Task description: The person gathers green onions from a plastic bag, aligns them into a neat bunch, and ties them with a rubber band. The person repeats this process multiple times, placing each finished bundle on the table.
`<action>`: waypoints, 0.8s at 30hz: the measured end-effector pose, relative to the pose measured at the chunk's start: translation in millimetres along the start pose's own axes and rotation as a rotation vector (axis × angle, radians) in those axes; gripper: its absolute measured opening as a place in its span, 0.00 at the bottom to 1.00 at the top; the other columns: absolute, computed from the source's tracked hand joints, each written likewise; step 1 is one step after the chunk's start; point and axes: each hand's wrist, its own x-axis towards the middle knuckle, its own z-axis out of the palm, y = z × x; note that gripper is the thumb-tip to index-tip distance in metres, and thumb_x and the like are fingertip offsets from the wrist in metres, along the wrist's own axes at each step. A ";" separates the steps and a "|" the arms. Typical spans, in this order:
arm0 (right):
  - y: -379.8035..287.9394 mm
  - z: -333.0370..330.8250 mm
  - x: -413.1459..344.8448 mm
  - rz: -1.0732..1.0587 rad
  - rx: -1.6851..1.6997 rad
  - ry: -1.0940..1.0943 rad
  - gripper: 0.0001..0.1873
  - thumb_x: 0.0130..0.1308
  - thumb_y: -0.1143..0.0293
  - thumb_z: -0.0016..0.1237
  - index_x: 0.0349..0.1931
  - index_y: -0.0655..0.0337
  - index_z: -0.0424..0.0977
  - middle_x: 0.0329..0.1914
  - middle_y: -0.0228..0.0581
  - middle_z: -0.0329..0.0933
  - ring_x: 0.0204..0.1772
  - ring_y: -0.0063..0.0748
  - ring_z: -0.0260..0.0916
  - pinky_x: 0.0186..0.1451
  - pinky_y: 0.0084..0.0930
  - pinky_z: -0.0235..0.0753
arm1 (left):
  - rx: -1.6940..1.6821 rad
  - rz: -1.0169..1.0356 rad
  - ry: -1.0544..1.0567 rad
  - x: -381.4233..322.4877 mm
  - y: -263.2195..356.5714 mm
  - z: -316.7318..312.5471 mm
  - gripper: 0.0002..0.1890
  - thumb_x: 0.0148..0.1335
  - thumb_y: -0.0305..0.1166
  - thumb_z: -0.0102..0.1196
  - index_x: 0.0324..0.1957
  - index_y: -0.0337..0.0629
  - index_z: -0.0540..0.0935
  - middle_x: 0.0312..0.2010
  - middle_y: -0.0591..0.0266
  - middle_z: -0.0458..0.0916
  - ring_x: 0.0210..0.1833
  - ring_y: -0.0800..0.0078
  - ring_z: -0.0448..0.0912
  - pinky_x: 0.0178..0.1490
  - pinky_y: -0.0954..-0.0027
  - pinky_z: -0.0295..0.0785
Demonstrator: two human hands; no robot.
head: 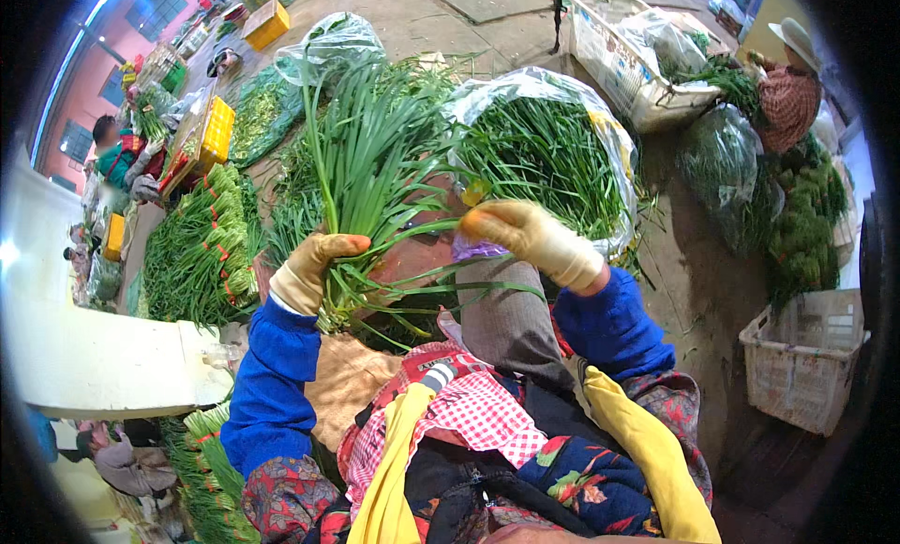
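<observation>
My left hand (314, 268), in a soiled cream work glove, grips a thick bunch of long green leafy stalks (365, 164) near its pale lower ends. The leaves fan upward, and a few stray ones bend to the right. My right hand (524, 236), gloved too and slightly blurred, is to the right of the bunch at the tips of some stray leaves; whether its fingers pinch them I cannot tell. Just beyond it stands a clear plastic bag (629, 154) packed with loose green leaves (545, 157).
Bunches tied with red bands (204, 245) lie in a pile at the left, near a yellow crate (216, 131). White plastic crates stand at the upper right (612, 52) and lower right (801, 361). A person (791, 98) sits at the right; others are at the left.
</observation>
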 end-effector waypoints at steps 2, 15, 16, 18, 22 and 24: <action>-14.6 29.4 4.3 0.100 -0.003 -0.234 0.26 0.70 0.48 0.51 0.46 0.68 0.79 0.38 0.43 0.83 0.44 0.29 0.77 0.50 0.28 0.76 | 0.026 -0.003 0.012 -3.9 -1.0 -2.5 0.18 0.52 0.31 0.63 0.44 0.33 0.83 0.38 0.51 0.86 0.39 0.61 0.85 0.46 0.59 0.83; 32.6 85.1 87.4 0.294 1.196 -0.381 0.36 0.65 0.41 0.51 0.63 0.60 0.69 0.63 0.41 0.76 0.65 0.38 0.71 0.71 0.44 0.65 | 0.098 -0.062 -0.404 -2.1 -77.4 -28.3 0.26 0.52 0.27 0.70 0.55 0.36 0.79 0.42 0.59 0.85 0.41 0.70 0.83 0.48 0.67 0.79; 34.0 88.8 90.6 0.291 1.160 -0.322 0.34 0.66 0.42 0.51 0.61 0.61 0.72 0.59 0.42 0.78 0.61 0.38 0.75 0.67 0.44 0.70 | 0.115 -0.066 -0.368 -1.1 -83.7 -31.6 0.26 0.52 0.27 0.70 0.54 0.37 0.79 0.41 0.60 0.85 0.41 0.71 0.83 0.47 0.67 0.79; 33.1 97.7 95.6 0.243 1.034 -0.174 0.28 0.67 0.47 0.52 0.54 0.63 0.77 0.51 0.43 0.83 0.51 0.39 0.81 0.58 0.43 0.79 | 0.192 -0.042 -0.344 8.5 -95.1 -32.7 0.27 0.52 0.29 0.71 0.55 0.37 0.79 0.41 0.62 0.85 0.42 0.72 0.82 0.49 0.69 0.78; 20.7 115.8 106.3 0.347 0.855 0.024 0.15 0.67 0.67 0.57 0.49 0.67 0.79 0.40 0.41 0.84 0.41 0.32 0.83 0.43 0.27 0.84 | 0.371 0.184 -0.347 26.2 -113.1 -40.4 0.39 0.47 0.27 0.76 0.64 0.42 0.73 0.53 0.65 0.82 0.55 0.73 0.77 0.60 0.67 0.72; 14.6 128.5 107.6 0.243 0.793 0.030 0.14 0.65 0.70 0.58 0.49 0.64 0.79 0.40 0.37 0.83 0.38 0.28 0.81 0.42 0.26 0.81 | 0.441 0.320 -0.432 38.6 -111.7 -54.4 0.39 0.48 0.27 0.76 0.63 0.43 0.74 0.56 0.66 0.80 0.57 0.73 0.76 0.62 0.67 0.71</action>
